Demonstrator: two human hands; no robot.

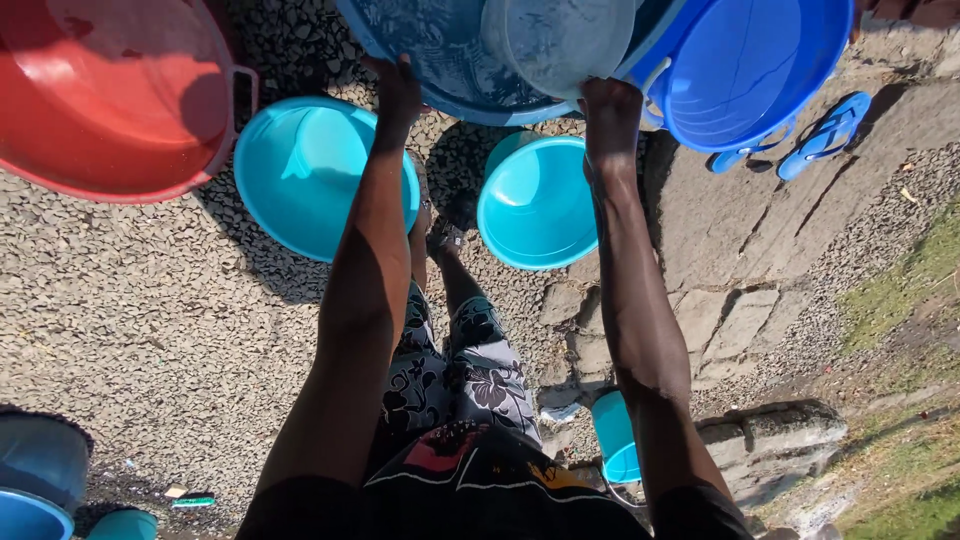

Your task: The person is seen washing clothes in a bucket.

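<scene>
Both arms reached forward over the gravel. The left hand (397, 88) gripped the near rim of a large blue basin (440, 60), fingers curled over the edge. The right hand (610, 105) was closed on the rim of a grey bucket (560, 40) that sat inside the basin. Just right of that hand stood a blue bucket (760, 65). Below and between the hands lay two turquoise bowls (300, 170) (535, 205); a red tub (110, 90) sat well left of the left hand.

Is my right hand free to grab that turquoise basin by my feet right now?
Probably not: the right hand and left hand both grip the big blue basin with the grey bucket inside; the turquoise basin lies uncovered below.
</scene>
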